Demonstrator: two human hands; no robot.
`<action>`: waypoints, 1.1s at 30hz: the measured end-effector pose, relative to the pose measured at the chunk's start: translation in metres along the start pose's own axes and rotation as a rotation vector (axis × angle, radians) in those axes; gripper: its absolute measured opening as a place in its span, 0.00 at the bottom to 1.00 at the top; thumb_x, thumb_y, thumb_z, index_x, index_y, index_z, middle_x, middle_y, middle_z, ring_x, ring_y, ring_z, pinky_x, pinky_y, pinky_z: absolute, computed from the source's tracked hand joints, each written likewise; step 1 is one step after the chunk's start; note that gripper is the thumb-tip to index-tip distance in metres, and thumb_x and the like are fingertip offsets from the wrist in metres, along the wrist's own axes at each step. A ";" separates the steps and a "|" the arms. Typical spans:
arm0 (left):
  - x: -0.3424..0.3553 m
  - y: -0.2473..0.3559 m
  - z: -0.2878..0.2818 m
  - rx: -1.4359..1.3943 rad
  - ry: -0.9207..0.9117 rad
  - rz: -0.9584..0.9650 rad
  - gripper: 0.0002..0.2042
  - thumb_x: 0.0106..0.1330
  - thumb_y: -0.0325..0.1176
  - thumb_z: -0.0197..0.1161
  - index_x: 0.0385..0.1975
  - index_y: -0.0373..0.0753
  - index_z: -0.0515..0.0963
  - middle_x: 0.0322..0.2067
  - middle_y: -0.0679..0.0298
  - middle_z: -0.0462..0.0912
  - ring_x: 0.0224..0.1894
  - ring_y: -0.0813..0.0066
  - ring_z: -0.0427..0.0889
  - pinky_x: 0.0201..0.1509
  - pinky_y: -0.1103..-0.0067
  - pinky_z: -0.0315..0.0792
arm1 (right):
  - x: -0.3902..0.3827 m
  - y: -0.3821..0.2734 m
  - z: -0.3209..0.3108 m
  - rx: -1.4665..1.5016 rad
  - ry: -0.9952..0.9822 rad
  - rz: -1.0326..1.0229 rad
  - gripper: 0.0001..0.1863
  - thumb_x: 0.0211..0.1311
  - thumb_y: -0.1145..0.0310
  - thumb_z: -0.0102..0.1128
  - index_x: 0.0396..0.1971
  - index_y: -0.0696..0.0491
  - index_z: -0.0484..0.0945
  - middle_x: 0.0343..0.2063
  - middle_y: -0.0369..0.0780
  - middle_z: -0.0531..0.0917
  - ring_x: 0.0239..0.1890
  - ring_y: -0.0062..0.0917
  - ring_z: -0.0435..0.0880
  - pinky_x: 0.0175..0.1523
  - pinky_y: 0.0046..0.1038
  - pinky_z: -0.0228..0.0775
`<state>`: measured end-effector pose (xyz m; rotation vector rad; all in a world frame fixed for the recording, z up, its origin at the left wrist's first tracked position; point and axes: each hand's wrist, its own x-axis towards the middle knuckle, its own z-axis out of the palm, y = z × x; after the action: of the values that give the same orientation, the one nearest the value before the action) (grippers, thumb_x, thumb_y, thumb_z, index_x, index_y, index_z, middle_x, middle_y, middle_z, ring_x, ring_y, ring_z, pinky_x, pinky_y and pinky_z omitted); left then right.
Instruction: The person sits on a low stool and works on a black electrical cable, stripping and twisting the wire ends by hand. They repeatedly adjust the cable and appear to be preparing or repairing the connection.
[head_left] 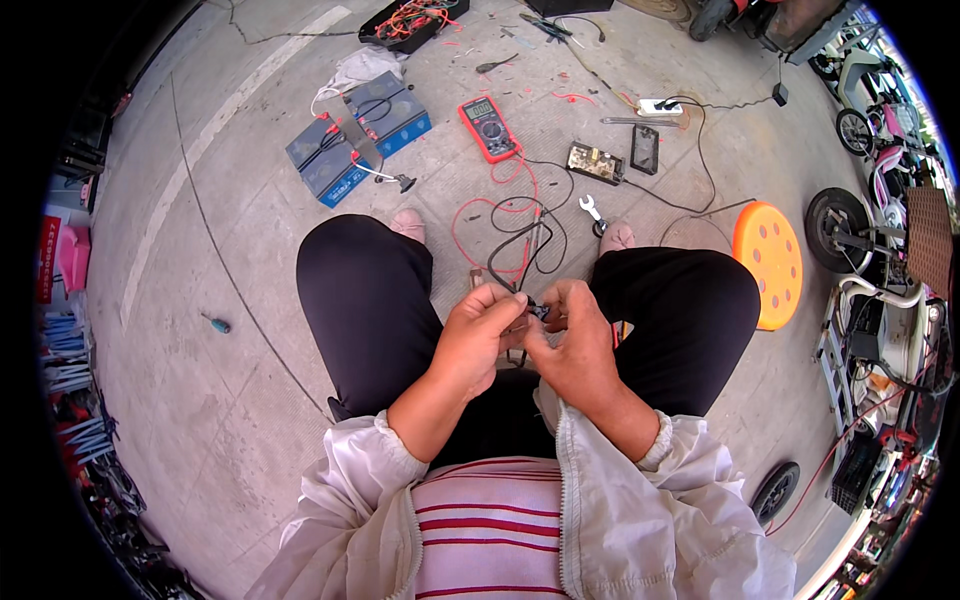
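Note:
Both my hands meet between my knees, fingers bent in a pinch. My left hand [472, 335] is closed on a black cable [491, 263], which loops up from the fingers toward the floor. Against it, my right hand [580, 345] pinches a small dark part [540, 311] at the cable's end; the fingers hide most of it, so its kind cannot be made out. Beyond the hands, the red multimeter [490, 128] lies face up with red and black leads curling on the floor. A wrench [590, 208] lies near my right foot.
Two blue-sided batteries [388, 112] sit ahead left. An uncovered circuit board [597, 162], a black case frame [645, 149] and a white power strip [660, 107] lie ahead right. An orange stool [768, 265] stands right; a screwdriver [217, 324] lies left. A bin [408, 42] holds wires.

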<state>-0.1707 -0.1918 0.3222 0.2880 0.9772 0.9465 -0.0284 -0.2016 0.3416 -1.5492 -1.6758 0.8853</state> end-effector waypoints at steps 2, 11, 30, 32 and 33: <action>0.000 -0.001 0.005 -0.008 0.023 0.023 0.06 0.68 0.31 0.59 0.28 0.40 0.72 0.29 0.68 0.77 0.28 0.84 0.73 0.34 0.84 0.72 | 0.001 0.001 0.000 0.059 0.032 -0.006 0.18 0.50 0.76 0.65 0.41 0.58 0.69 0.31 0.44 0.76 0.30 0.32 0.78 0.36 0.31 0.73; 0.004 -0.008 -0.001 0.022 0.021 0.086 0.08 0.68 0.30 0.59 0.26 0.41 0.70 0.22 0.74 0.71 0.22 0.89 0.63 0.24 0.87 0.56 | 0.008 -0.003 -0.008 0.222 0.016 0.130 0.14 0.58 0.79 0.62 0.43 0.58 0.70 0.32 0.39 0.82 0.33 0.18 0.83 0.36 0.21 0.75; 0.006 -0.011 -0.001 0.161 -0.060 0.188 0.05 0.70 0.29 0.57 0.31 0.39 0.72 0.25 0.72 0.74 0.28 0.85 0.72 0.34 0.86 0.67 | 0.016 0.004 -0.040 0.246 -0.260 0.095 0.16 0.51 0.85 0.52 0.42 0.58 0.71 0.27 0.35 0.74 0.28 0.15 0.73 0.36 0.19 0.69; 0.008 -0.013 -0.003 0.143 -0.089 0.189 0.05 0.70 0.30 0.57 0.31 0.39 0.72 0.26 0.71 0.74 0.28 0.85 0.72 0.35 0.85 0.68 | 0.019 0.014 -0.045 0.416 -0.323 0.171 0.15 0.53 0.83 0.53 0.42 0.58 0.71 0.26 0.34 0.74 0.26 0.16 0.72 0.35 0.20 0.69; 0.009 -0.013 -0.003 0.125 -0.101 0.181 0.05 0.70 0.30 0.57 0.32 0.39 0.72 0.26 0.71 0.75 0.28 0.84 0.73 0.35 0.85 0.68 | 0.019 0.021 -0.045 0.540 -0.338 0.240 0.14 0.55 0.82 0.54 0.43 0.58 0.71 0.28 0.34 0.74 0.27 0.15 0.72 0.36 0.19 0.69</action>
<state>-0.1644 -0.1932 0.3076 0.5320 0.9296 1.0262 0.0198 -0.1801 0.3493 -1.2822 -1.3150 1.6466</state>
